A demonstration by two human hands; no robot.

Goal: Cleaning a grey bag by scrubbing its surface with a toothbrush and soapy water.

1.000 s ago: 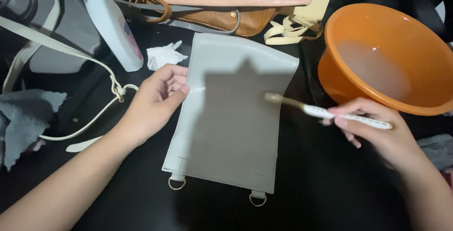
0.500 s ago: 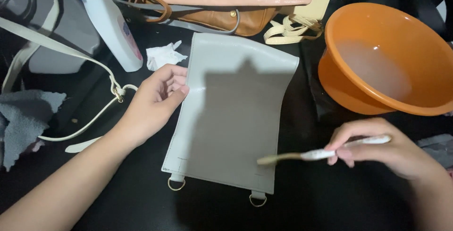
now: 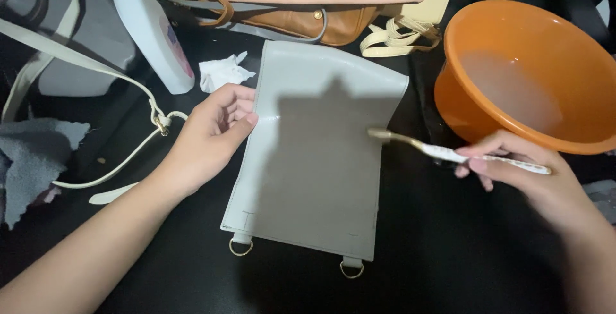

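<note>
grey leather-like flap (image 3: pixel 314 160) lies flat on the dark table (image 3: pixel 449 263), its two small metal rings (image 3: pixel 241 247) at the near edge. the left hand (image 3: pixel 215 137) rests open on its left edge, fingertips pressing it down rather than clenching anything. the right hand (image 3: pixel 520 173) pinches a white-handled toothbrush (image 3: pixel 449 153) between thumb and fingers, the bristle end hanging over the flap's right edge.

the flap looks light and thin, fairly stiff across its face but bendable, with a smooth surface that would likely slide on the table unless pinned; the edges or the ring tabs seem the safest places to take hold.

just right of the brush sits an orange basin (image 3: pixel 462 96) holding cloudy water. beyond the flap lie a tan bag (image 3: pixel 308 6) and a cream strap (image 3: pixel 398 38). to the left stand a white spray bottle (image 3: pixel 154 38) and a crumpled tissue (image 3: pixel 221 73), with a grey cloth (image 3: pixel 32 153) at the far left.
</note>
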